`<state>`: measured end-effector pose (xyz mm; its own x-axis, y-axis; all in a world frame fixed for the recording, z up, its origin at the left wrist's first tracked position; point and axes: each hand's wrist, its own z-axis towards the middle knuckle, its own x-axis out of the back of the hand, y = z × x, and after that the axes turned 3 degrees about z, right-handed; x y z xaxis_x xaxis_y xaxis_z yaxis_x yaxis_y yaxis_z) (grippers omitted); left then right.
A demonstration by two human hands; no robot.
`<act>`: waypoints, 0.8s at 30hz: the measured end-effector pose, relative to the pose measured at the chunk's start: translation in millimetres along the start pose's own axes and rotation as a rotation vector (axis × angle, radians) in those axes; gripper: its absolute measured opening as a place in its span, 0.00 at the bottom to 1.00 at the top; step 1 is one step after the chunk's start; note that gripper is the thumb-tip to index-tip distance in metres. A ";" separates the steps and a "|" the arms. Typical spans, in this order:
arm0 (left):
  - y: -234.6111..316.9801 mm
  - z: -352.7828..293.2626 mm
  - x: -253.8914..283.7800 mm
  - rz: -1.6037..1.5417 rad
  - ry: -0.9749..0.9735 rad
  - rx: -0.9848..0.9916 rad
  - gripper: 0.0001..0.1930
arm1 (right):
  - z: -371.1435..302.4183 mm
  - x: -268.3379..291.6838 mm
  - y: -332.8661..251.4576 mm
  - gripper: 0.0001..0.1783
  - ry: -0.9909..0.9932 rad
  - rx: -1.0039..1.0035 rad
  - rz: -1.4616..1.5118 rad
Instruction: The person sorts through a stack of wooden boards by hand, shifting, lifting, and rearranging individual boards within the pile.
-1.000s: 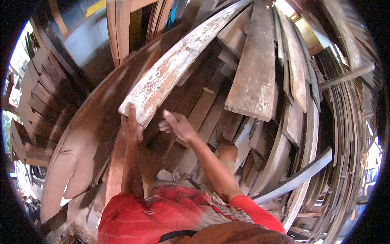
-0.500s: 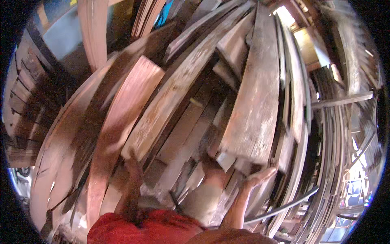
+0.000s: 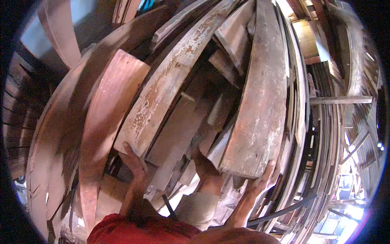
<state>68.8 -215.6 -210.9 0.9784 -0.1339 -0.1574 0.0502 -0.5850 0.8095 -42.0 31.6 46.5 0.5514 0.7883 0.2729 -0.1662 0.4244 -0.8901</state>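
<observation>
Near the loose end of a long plank (image 3: 156, 97) with flaking pale paint, my left hand (image 3: 133, 159) is closed, its thumb on the upper face and its other fingers hidden underneath. To the right lies a wide, weathered brown plank (image 3: 260, 105), its near end toward me. My right hand (image 3: 266, 177) grips that plank's right edge close to the near corner; part of its fingers is hidden. Between the two planks is a dark gap with more boards (image 3: 176, 126) lower down. My leg and bare foot (image 3: 205, 164) show there below.
A reddish board (image 3: 111, 89) and a broad curved-looking board (image 3: 61, 118) lie to the left. Stacked narrow planks (image 3: 300, 101) line the right side. A dark bar (image 3: 282, 209) slants at lower right, and a short beam (image 3: 341, 100) juts out farther back.
The wide plank's near end has come closer to me. My right hand, flatter and more spread before, has closed at its edge. My left hand stays at the flaking plank's end; the view has shifted.
</observation>
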 end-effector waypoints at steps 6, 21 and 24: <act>-18.4 -12.1 -107.4 -0.011 -0.026 -0.010 0.35 | -3.2 8.8 10.6 0.34 -0.031 -0.029 -0.013; -11.6 34.9 -233.2 0.468 -0.287 -0.737 0.45 | 11.5 13.4 24.9 0.32 -0.024 0.192 -0.315; -27.7 72.8 -247.6 0.473 -0.319 -0.550 0.45 | 9.7 14.2 12.3 0.31 -0.018 0.245 -0.339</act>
<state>-189.4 -224.4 -235.6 0.8201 -0.5412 0.1858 -0.1831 0.0595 0.9813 -44.2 52.4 42.9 0.5947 0.5924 0.5436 -0.1684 0.7529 -0.6362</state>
